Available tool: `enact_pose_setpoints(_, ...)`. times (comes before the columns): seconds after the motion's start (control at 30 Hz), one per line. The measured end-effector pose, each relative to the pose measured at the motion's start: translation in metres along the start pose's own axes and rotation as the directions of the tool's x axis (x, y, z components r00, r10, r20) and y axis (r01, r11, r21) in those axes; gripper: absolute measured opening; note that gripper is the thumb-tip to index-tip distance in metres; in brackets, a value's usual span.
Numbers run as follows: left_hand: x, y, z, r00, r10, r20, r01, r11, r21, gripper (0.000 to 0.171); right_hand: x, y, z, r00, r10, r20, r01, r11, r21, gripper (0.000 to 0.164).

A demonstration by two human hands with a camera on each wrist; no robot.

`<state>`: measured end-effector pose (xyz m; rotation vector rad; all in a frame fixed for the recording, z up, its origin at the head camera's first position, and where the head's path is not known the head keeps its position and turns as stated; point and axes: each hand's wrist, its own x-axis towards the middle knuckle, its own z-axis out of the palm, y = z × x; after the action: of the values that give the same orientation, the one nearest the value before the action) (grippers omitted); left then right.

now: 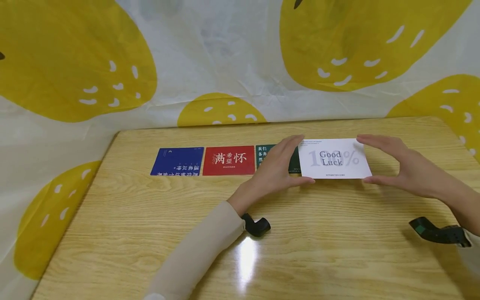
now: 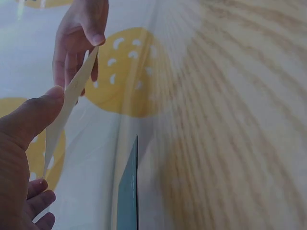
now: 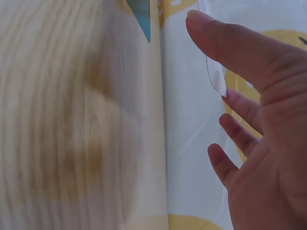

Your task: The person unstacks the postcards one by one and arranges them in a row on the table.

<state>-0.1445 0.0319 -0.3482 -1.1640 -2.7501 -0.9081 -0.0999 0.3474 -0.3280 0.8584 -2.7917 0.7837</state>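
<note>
A white card (image 1: 333, 160) printed "100% Good Luck" is held up above the table, its printed face towards the head camera. My left hand (image 1: 271, 166) pinches its left edge between thumb and fingers. At the opposite edge, the right hand (image 1: 416, 166) grips the corners the same way. The left wrist view catches the card (image 2: 72, 105) nearly edge-on, off the wood. Behind my left hand lies a green card (image 1: 261, 162), partly covered by that hand. To its left are a red card (image 1: 228, 161) and a blue card (image 1: 177, 159), flat in a row.
The wooden table (image 1: 150, 233) reaches back to a white cloth (image 1: 225, 54) with large yellow fruit prints. Black wrist devices (image 1: 256, 226) show below both hands. A bright light reflection lies on the wood near the left sleeve (image 1: 202, 250).
</note>
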Motion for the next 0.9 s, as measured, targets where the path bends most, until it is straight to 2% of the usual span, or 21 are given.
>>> enact_pose_setpoints(0.23, 0.014, 0.001, 0.003, 0.996, -0.037, 0.08, 0.034, 0.999, 0.037, 0.106, 0.0, 0.017, -0.007, 0.998, 0.045, 0.041, -0.046, 0.998, 0.033, 0.103)
enact_pose_setpoints(0.4, 0.025, 0.001, 0.012, 0.994, -0.054, 0.097, 0.047, 0.996, 0.07, 0.106, 0.0, 0.027, -0.01, 0.991, 0.089, 0.096, -0.097, 0.992, 0.081, 0.098)
enact_pose_setpoints(0.63, 0.037, 0.001, 0.025, 0.985, -0.102, 0.14, 0.083, 0.987, 0.137, 0.106, -0.001, 0.047, -0.009, 0.991, 0.057, 0.119, -0.063, 0.997, 0.043, 0.097)
enact_pose_setpoints(0.9, 0.046, -0.003, 0.039, 0.971, -0.161, 0.177, 0.142, 0.983, 0.115, 0.104, 0.001, 0.064, -0.004, 0.988, 0.069, 0.14, -0.076, 0.996, 0.042, 0.094)
